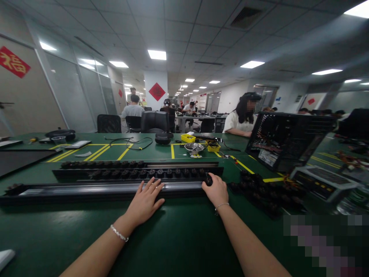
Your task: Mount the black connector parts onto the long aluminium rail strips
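Observation:
My left hand [147,200] lies with fingers spread across the near long black rail [95,190], which has a shiny metal strip along its middle. At that rail's right end, my right hand [216,188] is closed around a small round black part [208,179], partly hidden by the fingers. Behind it, a second long black rail [220,170] bears a row of similar round black parts [144,174]. A loose heap of such black parts [265,194] lies to the right of my right hand.
An open computer case [288,140] stands at the right, with a power supply unit [324,182] before it. Further back are a metal bowl [194,148], a yellow bin [188,137] and a black cable [144,144]. A person [242,115] sits across the green table [178,238].

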A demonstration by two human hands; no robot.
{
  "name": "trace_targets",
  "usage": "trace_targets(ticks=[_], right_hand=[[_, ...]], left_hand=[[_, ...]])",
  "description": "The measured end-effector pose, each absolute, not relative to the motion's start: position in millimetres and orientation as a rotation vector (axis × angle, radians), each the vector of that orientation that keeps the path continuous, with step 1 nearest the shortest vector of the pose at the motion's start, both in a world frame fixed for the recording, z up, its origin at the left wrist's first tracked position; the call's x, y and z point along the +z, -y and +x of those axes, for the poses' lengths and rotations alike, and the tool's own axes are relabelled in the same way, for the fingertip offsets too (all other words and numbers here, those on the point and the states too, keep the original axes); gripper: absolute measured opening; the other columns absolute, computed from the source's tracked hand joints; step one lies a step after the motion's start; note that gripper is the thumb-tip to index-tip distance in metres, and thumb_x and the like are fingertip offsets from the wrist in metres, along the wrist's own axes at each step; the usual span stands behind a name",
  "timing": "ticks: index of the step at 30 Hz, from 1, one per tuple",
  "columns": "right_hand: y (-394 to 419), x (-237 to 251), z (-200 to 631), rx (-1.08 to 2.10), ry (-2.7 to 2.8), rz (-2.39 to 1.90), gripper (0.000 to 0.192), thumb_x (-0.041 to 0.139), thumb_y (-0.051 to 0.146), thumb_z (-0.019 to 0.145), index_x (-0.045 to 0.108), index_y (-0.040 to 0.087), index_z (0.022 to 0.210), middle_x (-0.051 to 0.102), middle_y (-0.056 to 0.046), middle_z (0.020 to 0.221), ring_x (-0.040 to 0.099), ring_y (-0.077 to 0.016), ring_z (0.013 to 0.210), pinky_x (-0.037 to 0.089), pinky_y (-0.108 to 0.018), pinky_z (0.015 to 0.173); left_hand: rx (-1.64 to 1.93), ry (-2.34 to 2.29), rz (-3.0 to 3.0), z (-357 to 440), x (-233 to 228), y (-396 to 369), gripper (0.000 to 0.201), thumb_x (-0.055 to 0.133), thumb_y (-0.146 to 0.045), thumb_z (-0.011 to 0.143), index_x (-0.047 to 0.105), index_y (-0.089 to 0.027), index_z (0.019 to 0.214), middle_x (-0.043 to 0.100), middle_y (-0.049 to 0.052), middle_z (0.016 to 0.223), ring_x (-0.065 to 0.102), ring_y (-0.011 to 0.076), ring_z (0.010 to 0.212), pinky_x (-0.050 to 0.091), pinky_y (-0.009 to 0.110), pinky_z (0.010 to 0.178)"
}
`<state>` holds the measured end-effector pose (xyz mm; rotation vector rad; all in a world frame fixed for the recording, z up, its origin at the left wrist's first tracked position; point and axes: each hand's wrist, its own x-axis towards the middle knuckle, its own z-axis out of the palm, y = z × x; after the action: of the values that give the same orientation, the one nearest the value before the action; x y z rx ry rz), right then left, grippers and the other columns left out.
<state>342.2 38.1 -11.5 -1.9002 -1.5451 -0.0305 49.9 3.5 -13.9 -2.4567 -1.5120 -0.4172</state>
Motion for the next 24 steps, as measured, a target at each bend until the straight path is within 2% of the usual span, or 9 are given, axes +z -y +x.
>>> trace_targets(ticks=[7, 16, 24], right_hand=[[-36.6, -10.4, 346.2, 0.013, 1.504, -1.908, 0.051, 0.048, 0.033, 0.074, 0.052, 0.02, 0.123, 0.055, -0.009, 0.121, 0.051, -0.0252, 0.106, 0.037, -0.035, 0.091], [-37.3, -10.2, 348.4, 0.032, 1.487, -1.878, 0.052, 0.049, 0.029, 0.073, 0.052, 0.02, 0.124, 0.055, -0.009, 0.121, 0.052, -0.0242, 0.106, 0.038, -0.034, 0.093], [-40.0, -12.7, 351.2, 0.02, 1.493, -1.82, 0.051, 0.048, 0.025, 0.072, 0.052, 0.017, 0.122, 0.056, -0.01, 0.118, 0.051, -0.0233, 0.109, 0.039, -0.033, 0.094]], left_hand=[[-0.479, 1.71, -2.192, 5.6, -12.9, -4.5, 0.055, 0.03, -0.05, 0.088, 0.031, -0.029, 0.139, 0.031, 0.001, 0.147, 0.016, 0.0251, 0.138, 0.017, 0.053, 0.109], [-0.519, 1.979, -1.904, -57.0, -17.6, -6.1, 0.057, 0.029, -0.047, 0.087, 0.035, -0.021, 0.138, 0.027, 0.009, 0.149, 0.014, 0.0294, 0.138, 0.022, 0.056, 0.105], [-0.4, 2.06, -1.952, -59.2, -20.7, -7.7, 0.051, 0.025, -0.044, 0.089, 0.043, -0.024, 0.133, 0.039, 0.006, 0.143, 0.025, 0.028, 0.135, 0.021, 0.057, 0.104]])
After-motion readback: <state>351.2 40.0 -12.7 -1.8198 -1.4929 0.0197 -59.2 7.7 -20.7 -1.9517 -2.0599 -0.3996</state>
